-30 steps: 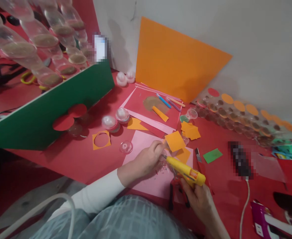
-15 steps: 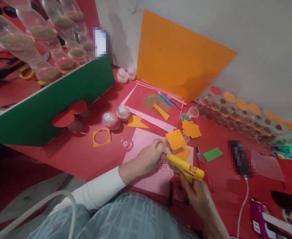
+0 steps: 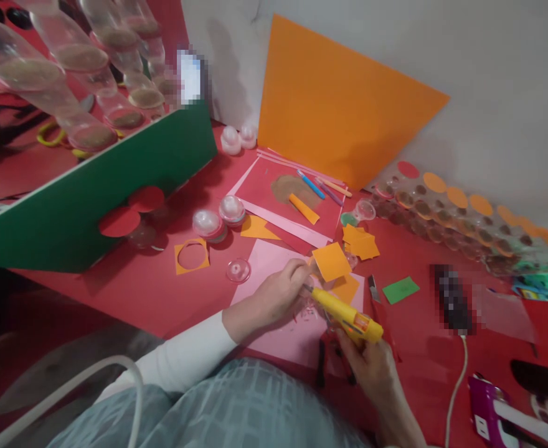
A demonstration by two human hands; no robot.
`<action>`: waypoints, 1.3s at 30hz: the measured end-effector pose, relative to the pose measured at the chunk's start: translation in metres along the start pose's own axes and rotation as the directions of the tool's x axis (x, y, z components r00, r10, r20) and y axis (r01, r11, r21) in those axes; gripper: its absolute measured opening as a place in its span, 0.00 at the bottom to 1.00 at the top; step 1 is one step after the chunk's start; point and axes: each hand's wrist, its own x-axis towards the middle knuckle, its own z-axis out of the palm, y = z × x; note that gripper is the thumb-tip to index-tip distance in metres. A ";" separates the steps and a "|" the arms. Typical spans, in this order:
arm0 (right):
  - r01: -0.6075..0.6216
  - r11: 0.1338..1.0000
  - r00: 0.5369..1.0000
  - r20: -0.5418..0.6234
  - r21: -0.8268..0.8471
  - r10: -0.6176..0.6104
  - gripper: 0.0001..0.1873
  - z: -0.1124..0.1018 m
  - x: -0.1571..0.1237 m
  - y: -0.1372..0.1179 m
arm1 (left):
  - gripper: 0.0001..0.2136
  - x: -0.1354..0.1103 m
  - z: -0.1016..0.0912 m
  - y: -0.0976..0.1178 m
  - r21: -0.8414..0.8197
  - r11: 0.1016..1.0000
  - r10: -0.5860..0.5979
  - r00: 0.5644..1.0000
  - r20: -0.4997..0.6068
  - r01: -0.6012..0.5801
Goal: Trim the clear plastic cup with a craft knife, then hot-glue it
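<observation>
My right hand (image 3: 372, 367) is wrapped round the grip of a yellow glue gun (image 3: 344, 311). Its nozzle points left, and the tip almost meets the fingers of my left hand (image 3: 281, 292). That hand is closed, its fingers curled inward; what they hold is hidden, though clear plastic shows just below. Right beside the fingertips an orange paper square (image 3: 330, 261) is raised at a tilt, and whether they touch it I cannot tell. Beneath both hands lies a pink sheet (image 3: 267, 261) with small scraps on it. Dark-handled pliers or cutters (image 3: 321, 364) lie partly under the glue gun.
Clear plastic domes (image 3: 208, 224), a clear lid (image 3: 238, 270) and an orange frame with a round hole (image 3: 192, 256) lie left. A cutter knife (image 3: 372, 287) and green paper (image 3: 400, 290) are right. A green board (image 3: 68, 205) borders the left; orange card (image 3: 344, 106) leans behind.
Both hands and the glue gun keep nearly the same pose. The whole view has shifted very slightly; nothing has been picked up or let go.
</observation>
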 end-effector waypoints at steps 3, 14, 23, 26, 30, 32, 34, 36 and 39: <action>0.143 0.986 0.987 -0.059 -0.090 -0.148 0.10 -0.007 0.000 -0.002 | 0.21 0.000 0.001 -0.003 -0.034 0.995 0.088 0.994 -0.067 -0.090; 0.464 0.801 0.867 0.010 -0.379 -0.498 0.21 -0.023 -0.003 -0.003 | 0.17 0.003 0.002 -0.011 -0.126 0.964 0.218 0.968 -0.124 -0.234; 0.425 0.832 0.880 -0.053 -0.357 -0.472 0.21 -0.023 -0.008 -0.001 | 0.15 0.003 0.002 -0.012 -0.133 0.965 0.209 0.970 -0.124 -0.225; 0.392 0.862 0.893 -0.093 -0.321 -0.441 0.20 -0.024 -0.011 0.001 | 0.17 0.003 0.001 -0.015 -0.137 0.968 0.190 0.969 -0.160 -0.213; 0.312 0.897 0.907 -0.184 -0.313 -0.379 0.18 -0.028 -0.012 0.000 | 0.20 0.002 0.000 -0.018 -0.151 0.976 0.135 0.978 -0.162 -0.160; 0.314 0.896 0.904 -0.188 -0.315 -0.384 0.18 -0.029 -0.012 -0.001 | 0.20 0.002 0.001 -0.019 -0.154 0.976 0.126 0.980 -0.157 -0.151; 0.323 0.893 0.909 -0.162 -0.314 -0.385 0.18 -0.029 -0.012 -0.003 | 0.19 0.003 0.002 -0.019 -0.151 0.977 0.126 0.977 -0.170 -0.152; 0.333 0.892 0.911 -0.141 -0.307 -0.388 0.17 -0.026 -0.012 -0.004 | 0.18 0.003 0.003 -0.018 -0.145 0.977 0.129 0.974 -0.185 -0.157; 0.359 0.889 0.907 -0.119 -0.285 -0.404 0.17 -0.021 -0.012 -0.002 | 0.16 0.004 0.001 -0.017 -0.138 0.976 0.146 0.973 -0.177 -0.171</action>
